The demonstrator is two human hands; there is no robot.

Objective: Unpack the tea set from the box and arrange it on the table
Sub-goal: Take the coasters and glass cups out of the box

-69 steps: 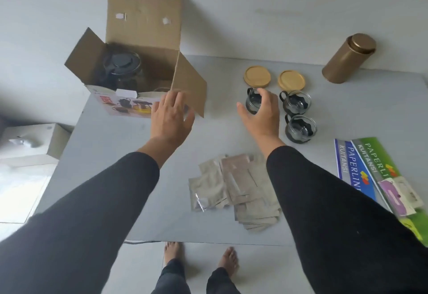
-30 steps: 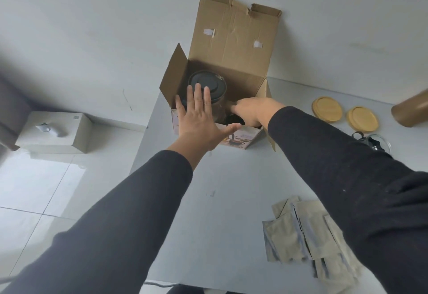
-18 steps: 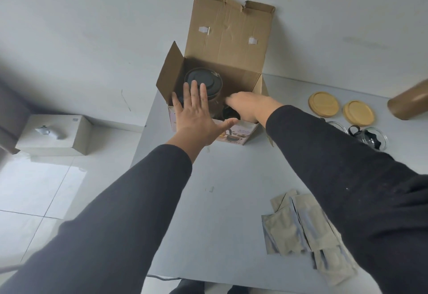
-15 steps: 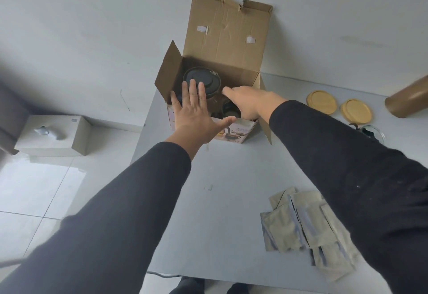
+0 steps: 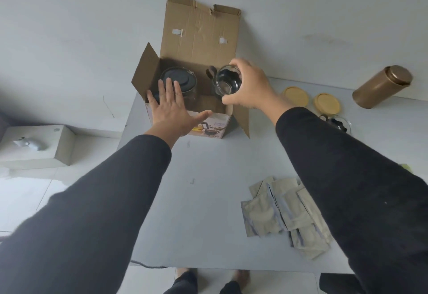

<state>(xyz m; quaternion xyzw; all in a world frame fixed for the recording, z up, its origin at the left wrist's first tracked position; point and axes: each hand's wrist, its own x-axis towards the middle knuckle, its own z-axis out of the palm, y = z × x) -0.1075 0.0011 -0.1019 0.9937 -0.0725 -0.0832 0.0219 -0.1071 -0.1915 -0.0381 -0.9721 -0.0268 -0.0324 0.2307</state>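
An open cardboard box point(image 5: 199, 36) stands at the table's far left corner, flaps up. Inside it on the left sits a glass teapot with a dark lid point(image 5: 179, 79). My left hand point(image 5: 172, 111) lies flat with straight fingers against the box's front edge, fingertips over the teapot. My right hand point(image 5: 249, 87) grips a small glass cup with a dark handle point(image 5: 225, 83) and holds it above the box's right half. To the right another glass cup point(image 5: 335, 124) stands on the table, partly hidden by my right sleeve.
Two round wooden lids point(image 5: 296, 95) point(image 5: 326, 105) lie beyond the cup on the grey table point(image 5: 208, 189). A gold canister point(image 5: 382, 86) stands at the far right. Several foil sachets point(image 5: 284, 212) lie near the front. A white box point(image 5: 34, 145) sits on the floor left.
My right hand, which was reaching down into the box, has come up out of it holding a glass cup. My left hand has stayed on the box's front edge.
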